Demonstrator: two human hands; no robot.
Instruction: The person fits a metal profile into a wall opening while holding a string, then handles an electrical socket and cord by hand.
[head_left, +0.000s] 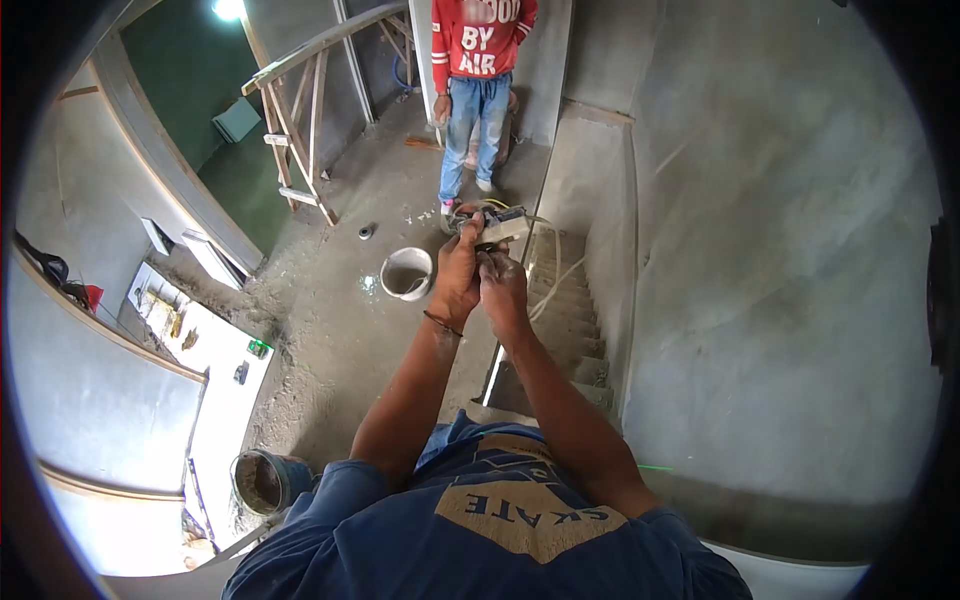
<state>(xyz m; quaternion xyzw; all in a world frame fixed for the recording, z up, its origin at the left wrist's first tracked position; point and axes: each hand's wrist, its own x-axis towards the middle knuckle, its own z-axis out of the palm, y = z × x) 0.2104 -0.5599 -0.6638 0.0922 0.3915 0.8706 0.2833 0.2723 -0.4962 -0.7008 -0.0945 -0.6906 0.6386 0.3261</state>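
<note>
Out in front of me, both hands meet at a pale extension socket [503, 230] with cords looping from it. My left hand [459, 268] is closed on its left end, thumb pointing up. Just below the socket, my right hand [503, 287] has its fingers curled in a pinch against the underside; what lies between those fingertips is hidden. A pale cable [556, 265] hangs from the socket on the right, over the stairwell. Some dark and yellow cord bunches up behind the socket.
A person [476, 100] in a red top stands ahead. A white bucket [407, 274] sits on the floor, another bucket [270, 482] at lower left. Stairs [570, 310] drop away on the right beside a grey wall [780, 250]. A wooden trestle [300, 130] stands back left.
</note>
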